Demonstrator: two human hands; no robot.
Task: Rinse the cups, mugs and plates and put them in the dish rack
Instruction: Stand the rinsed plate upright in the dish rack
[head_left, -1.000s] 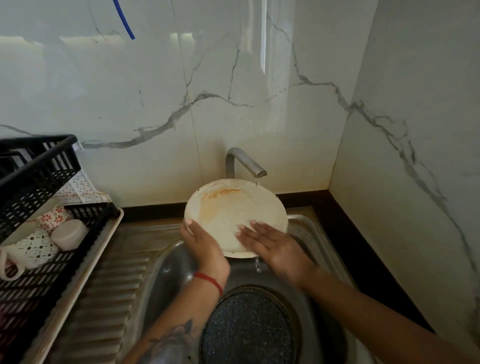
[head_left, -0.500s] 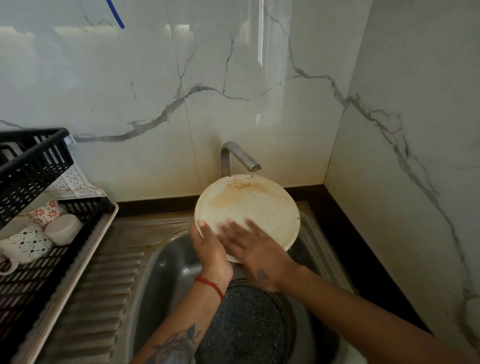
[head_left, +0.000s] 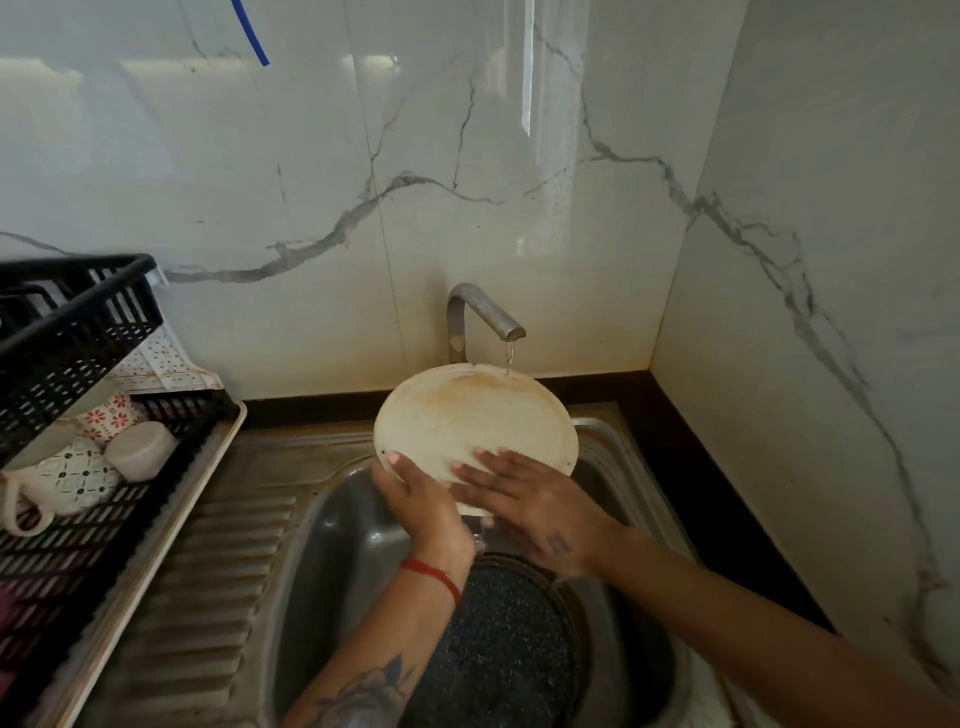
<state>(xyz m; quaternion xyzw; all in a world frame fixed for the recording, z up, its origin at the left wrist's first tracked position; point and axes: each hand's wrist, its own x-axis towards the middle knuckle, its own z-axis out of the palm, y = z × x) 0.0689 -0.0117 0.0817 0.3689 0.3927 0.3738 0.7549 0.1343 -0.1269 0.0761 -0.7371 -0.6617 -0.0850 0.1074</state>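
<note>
The left hand (head_left: 421, 499) gripped the near-left rim of a cream plate (head_left: 472, 421), thumb curled over the edge onto its face, and held it tilted up over the steel sink (head_left: 337, 525). The right hand (head_left: 530, 504) lay flat and open on the lower part of the plate's face, fingers straight and spread toward the left hand, the two hands nearly touching. An orange-brown smear covered the upper part of the plate, beyond the fingertips of both hands. Just above the plate's far edge, ahead of the right hand, the metal tap (head_left: 485, 314) let a thin stream of water fall onto the rim. A red string bracelet (head_left: 434, 574) circled the left wrist, and a tattoo showed on the forearm below it. Under both wrists, in the basin, sat a dark speckled pan (head_left: 514, 654). Well to the left of the left hand, past the ribbed draining surface (head_left: 208, 571), stood a black dish rack (head_left: 78, 332) on a pale tray (head_left: 171, 519). In its lower tier lay a white mug with a dark pattern (head_left: 62, 483), a cup with red flowers (head_left: 111, 413) and a plain white cup (head_left: 140, 449) on its side, all close together. Marble-patterned tiles (head_left: 311, 182) rose behind the tap and to the right of the right hand.
</note>
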